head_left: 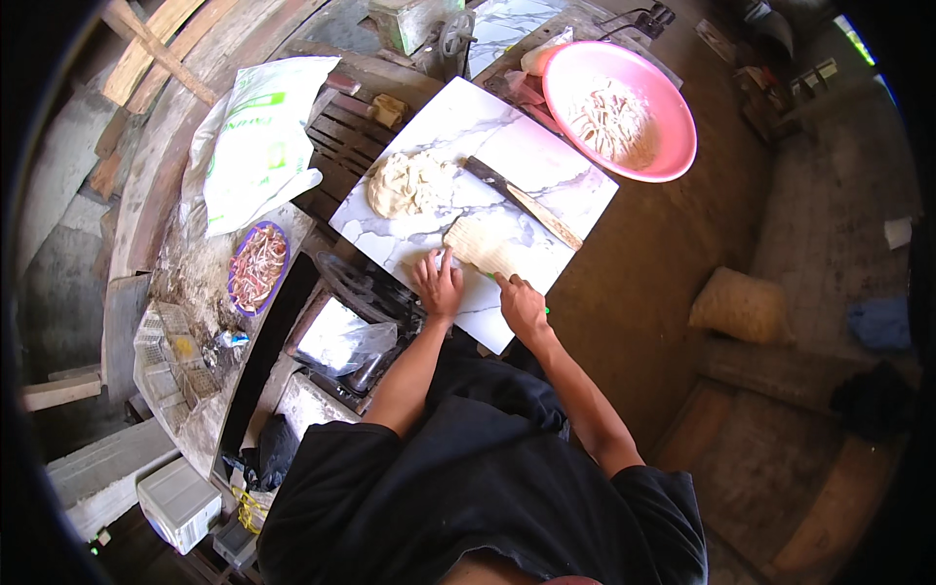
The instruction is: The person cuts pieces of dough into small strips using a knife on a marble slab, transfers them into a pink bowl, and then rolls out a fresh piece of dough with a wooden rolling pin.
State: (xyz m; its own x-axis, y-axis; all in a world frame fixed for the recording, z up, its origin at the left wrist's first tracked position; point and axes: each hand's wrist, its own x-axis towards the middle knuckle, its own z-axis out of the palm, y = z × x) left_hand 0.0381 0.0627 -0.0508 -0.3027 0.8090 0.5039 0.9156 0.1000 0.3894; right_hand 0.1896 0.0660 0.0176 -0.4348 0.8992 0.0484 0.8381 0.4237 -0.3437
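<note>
A flattened piece of dough (480, 242), marked with close parallel lines, lies on the white marbled board (390, 239) in front of me. My left hand (438, 283) rests at its near left edge, fingers stretched out and apart. The fingers of my right hand (523, 305) are closed around a green-handled knife (490, 276); its handle shows at both sides of the fist, and I cannot make out the blade clearly. Farther left on the board sits a larger lump of dough (405, 185). A long tool (531, 207), dark at one end and wood-coloured at the other, lies slanting at the right.
Beyond the board's right corner stands a pink basin (678, 146) holding floury strips. To the left are a white sack (258, 146), a purple-rimmed dish (286, 255) of reddish shreds and a wire basket (161, 366). A clear plastic bag (361, 346) lies beside my left forearm.
</note>
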